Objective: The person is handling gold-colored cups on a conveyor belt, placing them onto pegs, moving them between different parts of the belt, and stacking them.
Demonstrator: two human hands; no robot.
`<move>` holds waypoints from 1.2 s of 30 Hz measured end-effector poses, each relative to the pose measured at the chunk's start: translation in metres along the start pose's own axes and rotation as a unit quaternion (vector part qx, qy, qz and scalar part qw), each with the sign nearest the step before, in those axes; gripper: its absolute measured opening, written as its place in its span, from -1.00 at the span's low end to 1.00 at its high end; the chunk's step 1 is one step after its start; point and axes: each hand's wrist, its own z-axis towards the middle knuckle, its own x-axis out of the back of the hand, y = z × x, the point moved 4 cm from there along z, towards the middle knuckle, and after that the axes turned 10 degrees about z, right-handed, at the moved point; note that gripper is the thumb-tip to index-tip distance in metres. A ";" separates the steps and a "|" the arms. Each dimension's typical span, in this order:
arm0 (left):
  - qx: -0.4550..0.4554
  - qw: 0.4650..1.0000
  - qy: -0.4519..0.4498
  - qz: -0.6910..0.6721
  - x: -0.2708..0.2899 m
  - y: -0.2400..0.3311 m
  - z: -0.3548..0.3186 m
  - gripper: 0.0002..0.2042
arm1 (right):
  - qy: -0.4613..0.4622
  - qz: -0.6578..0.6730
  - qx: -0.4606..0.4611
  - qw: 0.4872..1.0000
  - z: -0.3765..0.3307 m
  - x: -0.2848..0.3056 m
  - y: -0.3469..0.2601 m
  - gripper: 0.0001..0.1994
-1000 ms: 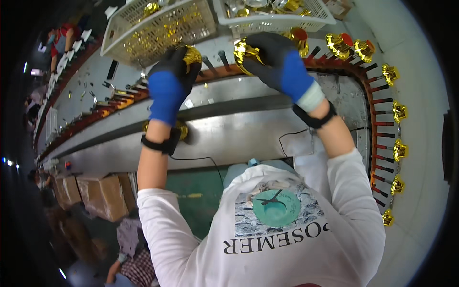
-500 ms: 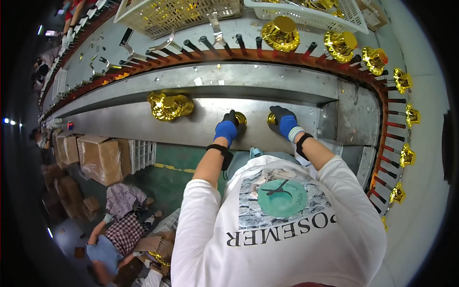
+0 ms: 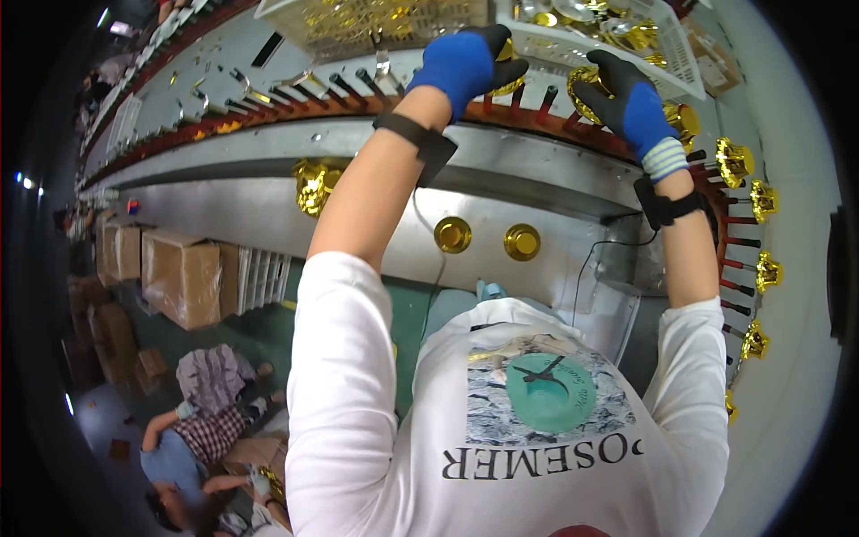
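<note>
gold cups [image 3: 580, 98] fill left hand [image 3: 470, 70] and right hand [image 3: 625, 103], each grip pinching one, near rods [image 3: 547, 102] and baskets [image 3: 557, 46].

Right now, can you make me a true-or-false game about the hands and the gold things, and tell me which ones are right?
1. The left hand and right hand are each at a gold cup. True.
2. Both gloves are red all over. False: the gloves are blue with black fingers.
3. Two round gold cups sit apart, side by side, on the metal bench. True.
4. The right-hand basket at the top is black. False: that basket is white.
5. The person's sleeves are white. True.
</note>
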 end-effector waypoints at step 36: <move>-0.088 0.986 0.140 0.008 0.011 0.090 0.006 -0.18 | 0.215 -0.136 0.127 0.959 -0.064 0.083 0.025 -0.41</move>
